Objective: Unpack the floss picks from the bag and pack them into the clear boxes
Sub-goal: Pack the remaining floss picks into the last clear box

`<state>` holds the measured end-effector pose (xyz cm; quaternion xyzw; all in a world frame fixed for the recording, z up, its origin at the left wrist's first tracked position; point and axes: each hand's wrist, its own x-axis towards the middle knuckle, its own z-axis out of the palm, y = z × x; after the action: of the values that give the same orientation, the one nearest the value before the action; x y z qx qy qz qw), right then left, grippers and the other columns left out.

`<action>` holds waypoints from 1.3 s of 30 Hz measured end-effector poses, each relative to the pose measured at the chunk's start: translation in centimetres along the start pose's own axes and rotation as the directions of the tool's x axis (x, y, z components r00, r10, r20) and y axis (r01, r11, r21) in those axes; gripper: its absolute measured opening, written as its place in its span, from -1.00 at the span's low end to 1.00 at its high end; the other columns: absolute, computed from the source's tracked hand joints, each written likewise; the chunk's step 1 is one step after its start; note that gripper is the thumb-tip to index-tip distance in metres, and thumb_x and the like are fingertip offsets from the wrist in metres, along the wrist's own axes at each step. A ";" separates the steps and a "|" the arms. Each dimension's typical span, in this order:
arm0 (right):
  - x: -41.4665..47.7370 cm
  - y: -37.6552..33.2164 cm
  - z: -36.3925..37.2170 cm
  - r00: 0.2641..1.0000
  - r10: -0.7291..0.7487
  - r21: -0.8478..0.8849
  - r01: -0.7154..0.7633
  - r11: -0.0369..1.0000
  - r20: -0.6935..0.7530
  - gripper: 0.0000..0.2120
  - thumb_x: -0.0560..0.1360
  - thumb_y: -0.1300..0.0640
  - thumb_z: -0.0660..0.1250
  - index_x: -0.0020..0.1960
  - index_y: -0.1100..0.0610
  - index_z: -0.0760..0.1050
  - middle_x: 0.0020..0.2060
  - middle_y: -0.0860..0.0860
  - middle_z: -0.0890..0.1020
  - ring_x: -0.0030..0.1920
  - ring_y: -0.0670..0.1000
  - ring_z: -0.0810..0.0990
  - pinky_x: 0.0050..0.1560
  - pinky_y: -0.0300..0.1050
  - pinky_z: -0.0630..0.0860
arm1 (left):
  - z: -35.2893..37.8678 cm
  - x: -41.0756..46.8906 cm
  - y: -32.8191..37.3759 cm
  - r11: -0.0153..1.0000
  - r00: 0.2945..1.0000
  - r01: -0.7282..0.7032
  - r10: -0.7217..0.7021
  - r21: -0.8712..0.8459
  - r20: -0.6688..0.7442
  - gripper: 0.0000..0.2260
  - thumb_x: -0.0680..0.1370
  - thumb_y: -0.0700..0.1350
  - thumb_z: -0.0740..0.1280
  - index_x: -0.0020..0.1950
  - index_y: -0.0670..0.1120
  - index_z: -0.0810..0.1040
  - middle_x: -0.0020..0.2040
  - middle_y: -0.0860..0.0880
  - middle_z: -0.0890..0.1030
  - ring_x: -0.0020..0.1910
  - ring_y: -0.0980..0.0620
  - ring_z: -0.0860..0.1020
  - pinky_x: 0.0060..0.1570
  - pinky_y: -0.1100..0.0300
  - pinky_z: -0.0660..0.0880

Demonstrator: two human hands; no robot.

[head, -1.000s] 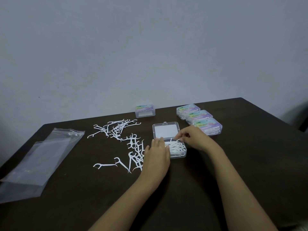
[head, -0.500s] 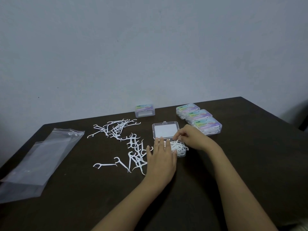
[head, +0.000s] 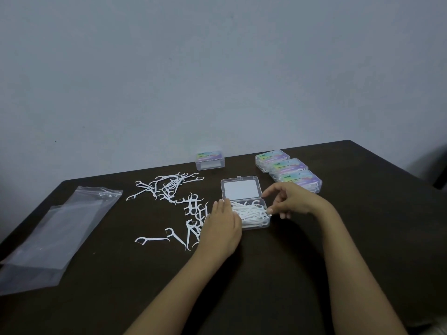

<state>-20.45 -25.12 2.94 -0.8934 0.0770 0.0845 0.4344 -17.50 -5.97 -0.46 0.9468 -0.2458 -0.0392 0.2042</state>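
Your left hand lies flat, fingers straight and together, its tips resting on the left edge of the open clear box and on the white floss picks heaped inside it. Your right hand sits at the box's right side with fingers loosely curled, the forefinger out over the hinge and the thumb tip at the rim; you cannot tell whether it pinches a pick. The lid lies folded back flat on the dark table. Loose picks are scattered to the left of the box, and the clear bag lies flat further left. Behind, three closed boxes stand in a touching row, a fourth box apart from them; their iridescent labels bear writing too small to read.
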 end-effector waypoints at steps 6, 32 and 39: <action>0.2 0.1 0.4 0.999 0.008 0.028 -0.007 1.000 -0.039 -0.71 0.42 0.20 0.42 0.05 0.01 0.40 -0.31 0.07 0.55 -0.45 -0.06 0.45 -0.47 -0.27 0.41 | -0.1 -0.1 0.2 0.997 1.000 -0.012 0.011 0.071 0.004 -0.55 0.65 -0.07 -0.07 0.52 -0.18 0.01 0.54 -0.13 -0.04 0.52 -0.05 -0.09 0.47 0.06 -0.01; 0.9 -0.8 1.8 0.961 -0.141 -0.078 0.126 0.989 -0.237 -0.94 0.44 0.16 0.40 -0.11 0.06 0.64 -0.28 0.11 0.59 -0.32 -0.06 0.40 -0.28 -0.24 0.38 | -0.6 0.7 -0.7 0.978 0.995 -0.089 0.095 0.190 -0.021 -0.61 0.66 0.00 -0.05 0.45 -0.05 0.26 0.50 0.00 0.21 0.51 -0.02 0.04 0.45 0.05 -0.02; 1.0 -2.1 2.8 0.888 -0.233 -0.217 0.156 0.964 -0.397 -0.83 0.49 0.07 0.34 0.03 0.08 0.62 -0.15 -0.02 0.56 -0.16 -0.09 0.48 -0.15 -0.24 0.41 | -2.2 1.0 -1.8 0.989 0.936 -0.143 0.146 0.033 -0.320 -0.67 0.63 -0.09 0.07 0.34 -0.09 0.44 0.39 -0.01 0.41 0.42 0.06 0.28 0.44 0.12 -0.03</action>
<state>-19.23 -21.70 2.58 -0.9292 0.0702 -0.1467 0.3320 -15.39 -4.18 0.87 0.9209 -0.2781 0.1318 0.2394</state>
